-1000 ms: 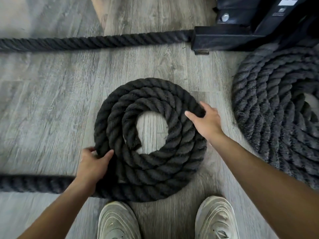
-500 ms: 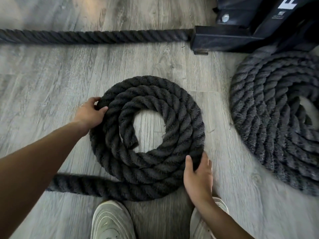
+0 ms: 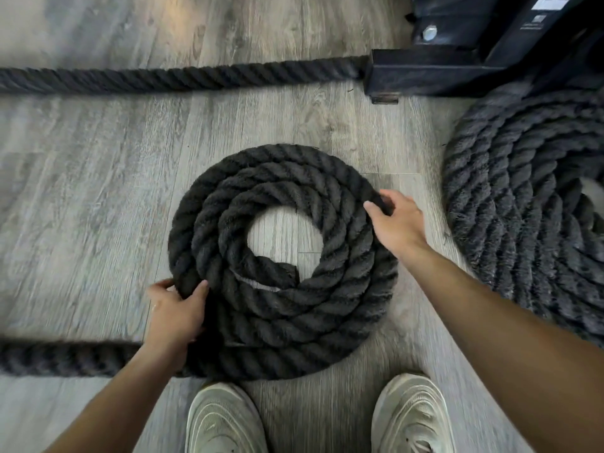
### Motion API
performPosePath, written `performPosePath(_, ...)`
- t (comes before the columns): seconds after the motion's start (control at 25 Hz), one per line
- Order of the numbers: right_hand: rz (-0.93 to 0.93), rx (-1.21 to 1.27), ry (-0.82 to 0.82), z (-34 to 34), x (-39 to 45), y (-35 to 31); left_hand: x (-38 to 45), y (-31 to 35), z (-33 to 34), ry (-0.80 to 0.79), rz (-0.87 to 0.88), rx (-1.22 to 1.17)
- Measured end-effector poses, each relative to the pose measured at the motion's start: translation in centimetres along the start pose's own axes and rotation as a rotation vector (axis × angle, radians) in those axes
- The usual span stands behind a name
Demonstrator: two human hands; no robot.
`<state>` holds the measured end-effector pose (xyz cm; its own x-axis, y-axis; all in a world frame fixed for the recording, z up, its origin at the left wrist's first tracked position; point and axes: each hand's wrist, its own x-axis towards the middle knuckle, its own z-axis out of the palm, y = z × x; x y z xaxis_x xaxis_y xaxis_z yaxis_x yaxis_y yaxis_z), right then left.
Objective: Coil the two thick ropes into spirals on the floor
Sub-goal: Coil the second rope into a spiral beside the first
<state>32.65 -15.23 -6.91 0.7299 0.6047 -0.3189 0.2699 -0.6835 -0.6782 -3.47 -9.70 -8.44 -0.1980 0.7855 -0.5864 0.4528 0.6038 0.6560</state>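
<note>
A thick black rope lies coiled in a flat spiral [image 3: 281, 178] of about three turns on the grey wood floor, its cut end in the middle. The loose tail [image 3: 65, 359] runs off to the left from the coil's near edge. My left hand [image 3: 176, 312] grips the outer turn at the coil's lower left. My right hand [image 3: 397, 223] holds the outer turn at the right side, thumb over the rope. A second, larger rope spiral [image 3: 529, 197] lies at the right edge, partly cut off.
A straight stretch of rope [image 3: 183, 78] crosses the floor at the back and meets the black metal base [image 3: 434, 71] of a rack at the top right. My two pale shoes [image 3: 225, 420] stand just below the coil.
My left hand has moved from the coil's upper left down to its lower left. My right hand went from the lower right up to the right side. The coil has turned, adding rope.
</note>
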Motion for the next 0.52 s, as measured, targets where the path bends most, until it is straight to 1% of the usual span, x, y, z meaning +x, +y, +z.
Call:
performPosePath(0.08, 0.048, -0.008, 0.039, 0.8, -1.9, 1.2, 0.8, 1.3, -0.2, 0.049, 0.000, -0.041)
performPosePath(0.16, 0.094, -0.031, 0.084, 1.5, -6.4, 2.9, 2.4, 3.8, -0.5, 0.072, 0.102, -0.019)
performPosePath(0.24, 0.131, 0.010, 0.094, 2.1, -11.8, 4.1, 5.0, 6.6, -0.7, 0.015, 0.199, 0.072)
performPosePath(0.36, 0.177, 0.039, 0.033, 3.2, -17.6, 4.6, 8.1, 10.5, 0.0, -0.089, 0.243, 0.203)
performPosePath(0.44, 0.165, 0.074, 0.018, 3.8, -18.7, 4.6, 8.9, 11.3, 0.6, -0.072, 0.295, 0.326)
performPosePath(0.52, 0.164, 0.065, 0.003, 3.6, -17.5, 4.3, 8.9, 10.8, 0.7, -0.033, 0.317, 0.383)
